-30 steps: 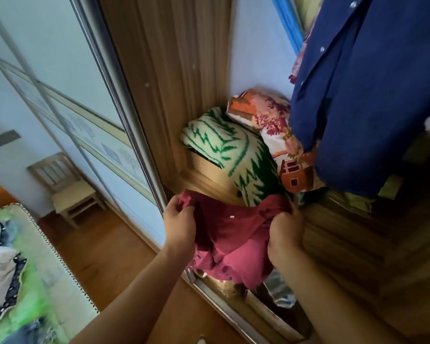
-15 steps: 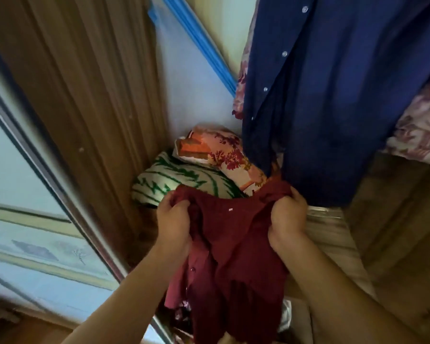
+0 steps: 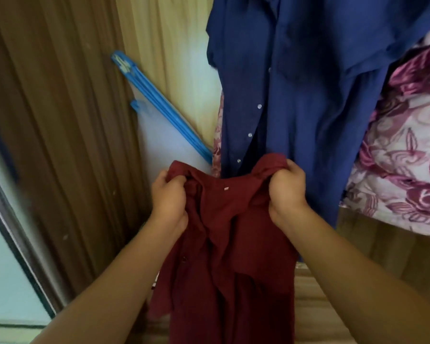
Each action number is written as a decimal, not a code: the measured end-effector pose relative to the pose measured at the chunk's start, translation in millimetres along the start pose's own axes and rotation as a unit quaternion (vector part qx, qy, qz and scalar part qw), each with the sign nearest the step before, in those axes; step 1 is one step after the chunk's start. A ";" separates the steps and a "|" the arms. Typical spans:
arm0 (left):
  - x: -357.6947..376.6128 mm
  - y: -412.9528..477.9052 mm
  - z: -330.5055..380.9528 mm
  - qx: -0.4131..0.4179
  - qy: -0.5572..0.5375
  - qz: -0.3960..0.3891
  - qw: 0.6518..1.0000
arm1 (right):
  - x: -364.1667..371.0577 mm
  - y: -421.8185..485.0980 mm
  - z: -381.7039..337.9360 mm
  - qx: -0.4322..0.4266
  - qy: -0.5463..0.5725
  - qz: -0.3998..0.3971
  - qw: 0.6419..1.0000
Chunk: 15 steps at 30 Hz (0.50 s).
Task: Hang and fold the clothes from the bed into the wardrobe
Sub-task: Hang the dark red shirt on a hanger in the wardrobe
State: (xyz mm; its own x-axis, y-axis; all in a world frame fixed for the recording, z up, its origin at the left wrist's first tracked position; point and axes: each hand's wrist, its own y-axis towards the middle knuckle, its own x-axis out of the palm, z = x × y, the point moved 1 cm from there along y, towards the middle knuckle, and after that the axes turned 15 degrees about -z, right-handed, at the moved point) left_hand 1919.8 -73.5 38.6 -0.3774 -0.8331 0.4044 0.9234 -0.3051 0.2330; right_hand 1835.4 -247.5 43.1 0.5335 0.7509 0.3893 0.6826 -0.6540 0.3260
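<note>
Both hands grip the red shirt (image 3: pixel 229 244) by its top. The left hand (image 3: pixel 168 194) is closed in a fist round a bunch of cloth at one end of the collar area. The right hand (image 3: pixel 287 187) is closed the same way round the other end, with cloth bulging above its knuckles. Between the fists the top edge is pulled fairly taut, and a small pale tag (image 3: pixel 226 188) shows there. The rest of the red shirt hangs loose and creased between the forearms, with a dark button (image 3: pixel 183 258) on its left side.

The red shirt is held in front of the lower part of the blue shirt (image 3: pixel 296 95), which hangs inside the wardrobe (image 3: pixel 60 108). Whether the two shirts touch cannot be told. The blue shirt has a row of pale buttons (image 3: pixel 249 135) down its front.

Right of the blue shirt, and partly behind it, hangs a pink and white floral cloth (image 3: pixel 402 150). Left of the blue shirt a clear bag (image 3: pixel 164 135) with a blue edge leans against the pale back wall. Farther left of the blue shirt comes the wardrobe's brown wooden side, then a dark door frame (image 3: pixel 18 219). Below the blue shirt, to the right, are wooden boards (image 3: pixel 387 252).
</note>
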 end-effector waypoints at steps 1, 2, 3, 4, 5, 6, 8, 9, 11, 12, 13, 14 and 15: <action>5.0 7.4 10.0 0.008 -0.003 -0.003 1.000 | 6.8 7.5 -8.8 -0.007 0.007 -0.005 1.000; 9.9 14.8 19.4 0.018 -0.006 -0.005 1.000 | 13.1 14.8 -16.8 -0.013 0.012 -0.009 1.000; 14.4 22.2 28.1 0.027 -0.007 -0.006 1.000 | 18.6 22.4 -24.3 -0.018 0.011 -0.015 1.000; 19.0 29.8 36.4 0.036 -0.008 -0.006 0.999 | 24.1 30.2 -31.0 -0.022 0.008 -0.021 1.000; 23.7 37.2 44.1 0.045 -0.008 -0.006 0.999 | 28.8 38.4 -37.3 -0.025 0.006 -0.025 0.999; 28.4 45.0 51.4 0.053 -0.009 -0.005 0.999 | 33.1 47.2 -43.0 -0.029 0.004 -0.028 0.999; 38.0 61.1 64.8 0.069 -0.011 -0.004 0.998 | 41.5 65.6 -52.8 -0.042 0.002 -0.031 0.999; 42.5 69.0 71.7 0.076 -0.013 -0.002 0.997 | 45.8 74.9 -57.4 -0.049 0.000 -0.035 0.998; 50.0 84.5 86.4 0.094 -0.016 0.003 0.995 | 55.2 93.7 -67.1 -0.060 0.003 -0.046 0.997; 52.8 92.3 94.2 0.102 -0.015 0.005 0.995 | 60.1 104.0 -72.4 -0.064 0.005 -0.051 0.997; 54.9 99.6 102.5 0.111 -0.011 0.007 0.994 | 65.3 114.2 -78.7 -0.069 0.006 -0.053 0.996; 56.4 107.4 111.6 0.120 -0.003 0.011 0.993 | 71.2 124.9 -85.9 -0.073 0.005 -0.056 0.996; 57.7 114.5 121.0 0.129 0.005 0.015 0.992 | 77.5 135.4 -93.7 -0.076 0.003 -0.060 0.995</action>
State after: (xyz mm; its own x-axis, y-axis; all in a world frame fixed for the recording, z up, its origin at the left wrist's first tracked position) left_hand 1995.2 -100.7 195.6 -0.3471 -0.8455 0.4056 0.8851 -0.1524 0.4398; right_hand 1922.4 -286.4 198.1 0.4495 0.8242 0.3444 0.6579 -0.5663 0.4965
